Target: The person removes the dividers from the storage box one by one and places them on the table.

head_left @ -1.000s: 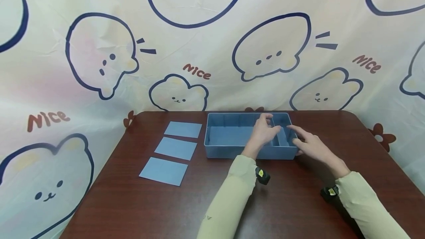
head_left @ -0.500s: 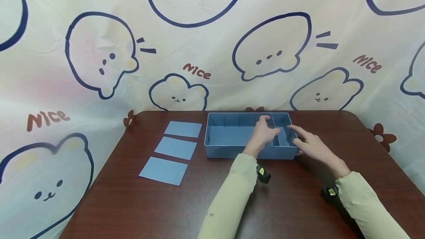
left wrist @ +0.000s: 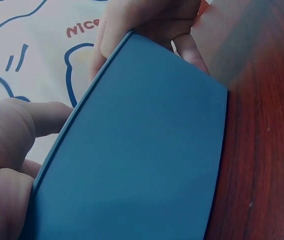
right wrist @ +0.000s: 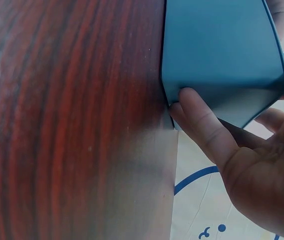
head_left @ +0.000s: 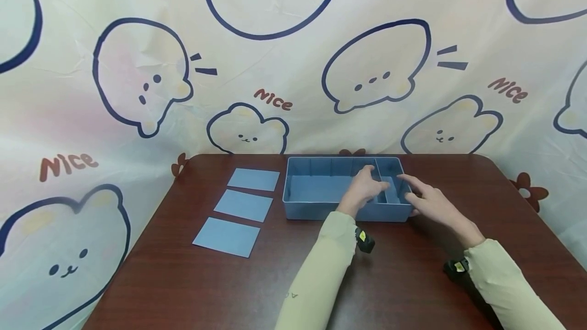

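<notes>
A long blue plastic box stands on the table, with a divider marking off narrow space at its right end. My left hand reaches in over the front wall. Its index finger is left of the divider and its thumb right of it, pinching it; the contact is partly hidden. My right hand grips the box's right end. In the right wrist view its fingers press the outer wall, while the head view shows the thumb over the rim. The front wall fills the left wrist view.
Three light blue rectangular cards, a far card, a middle card and a near card, lie in a column left of the box. The dark wooden table ends at a patterned cloth backdrop.
My left hand has slid slightly nearer along the divider, its index finger dropping away from the far wall. My right hand, the box and the cards have stayed in place.
</notes>
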`<action>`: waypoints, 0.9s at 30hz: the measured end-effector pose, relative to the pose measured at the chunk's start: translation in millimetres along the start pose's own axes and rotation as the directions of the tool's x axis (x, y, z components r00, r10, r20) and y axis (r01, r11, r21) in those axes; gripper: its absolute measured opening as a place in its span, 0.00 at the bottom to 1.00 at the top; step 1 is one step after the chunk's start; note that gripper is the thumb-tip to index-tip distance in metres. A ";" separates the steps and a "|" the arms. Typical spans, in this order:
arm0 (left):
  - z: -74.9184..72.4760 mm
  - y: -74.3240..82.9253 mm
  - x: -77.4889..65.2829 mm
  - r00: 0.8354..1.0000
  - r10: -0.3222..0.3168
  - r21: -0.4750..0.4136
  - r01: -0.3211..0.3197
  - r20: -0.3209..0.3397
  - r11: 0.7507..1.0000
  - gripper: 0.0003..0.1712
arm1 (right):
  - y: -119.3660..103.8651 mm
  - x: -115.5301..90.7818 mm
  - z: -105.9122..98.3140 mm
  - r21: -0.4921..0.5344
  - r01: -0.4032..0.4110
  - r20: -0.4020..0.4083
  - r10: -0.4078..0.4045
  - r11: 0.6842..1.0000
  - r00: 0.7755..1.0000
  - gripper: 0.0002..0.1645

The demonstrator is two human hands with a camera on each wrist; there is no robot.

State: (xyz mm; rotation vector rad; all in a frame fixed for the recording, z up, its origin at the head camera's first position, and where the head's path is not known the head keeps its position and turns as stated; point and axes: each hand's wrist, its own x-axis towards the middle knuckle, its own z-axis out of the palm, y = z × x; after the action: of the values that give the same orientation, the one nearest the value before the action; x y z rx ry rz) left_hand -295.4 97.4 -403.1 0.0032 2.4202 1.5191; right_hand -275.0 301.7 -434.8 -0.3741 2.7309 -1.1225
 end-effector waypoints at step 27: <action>-0.1 1.4 -0.7 0.998 0.007 0.054 -0.010 0.058 0.999 0.46 | -3.7 -0.4 -0.3 -0.005 0.000 0.002 0.000 1.000 1.000 0.35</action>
State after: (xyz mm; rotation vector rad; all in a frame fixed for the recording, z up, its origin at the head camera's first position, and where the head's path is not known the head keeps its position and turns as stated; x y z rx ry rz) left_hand -295.0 97.8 -401.6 0.0676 2.4178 1.4365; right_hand -274.1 299.4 -432.0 -0.3751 2.7327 -1.1148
